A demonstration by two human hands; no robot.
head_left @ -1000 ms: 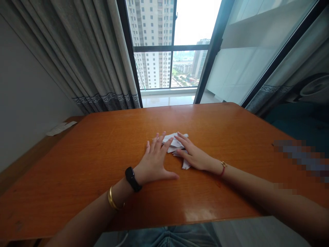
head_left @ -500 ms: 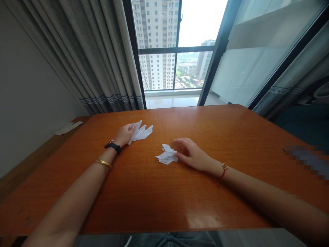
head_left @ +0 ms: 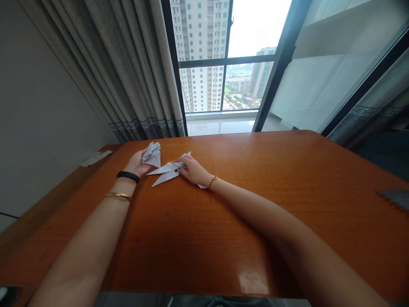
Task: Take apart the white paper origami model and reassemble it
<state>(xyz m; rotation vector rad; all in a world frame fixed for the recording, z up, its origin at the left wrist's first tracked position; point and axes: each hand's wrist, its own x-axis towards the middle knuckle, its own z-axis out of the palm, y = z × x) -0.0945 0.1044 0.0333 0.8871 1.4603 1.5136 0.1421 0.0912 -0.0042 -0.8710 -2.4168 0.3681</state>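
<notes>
Bundle (head_left: 152, 155) of folded paper is clasped in left hand (head_left: 135, 162), at far left of table (head_left: 204, 238). Pile (head_left: 166, 176), just right of it, is partly covered by right hand (head_left: 194, 170); its grip cannot be told. Sorting judged partial: bundle is lifted, pile is left spread, uncombined.

Holds folded papers (head_left: 152, 155) in the left hand (head_left: 136, 163) at the far left of the table (head_left: 271, 164), with paper pieces (head_left: 166, 177) in the right hand (head_left: 194, 170) just to the right. Faces a window (head_left: 223, 62) beyond the table, with a curtain (head_left: 128, 68) to its left and a sheet (head_left: 96, 158) on the ledge (head_left: 60, 194) along the table's left side.
</notes>
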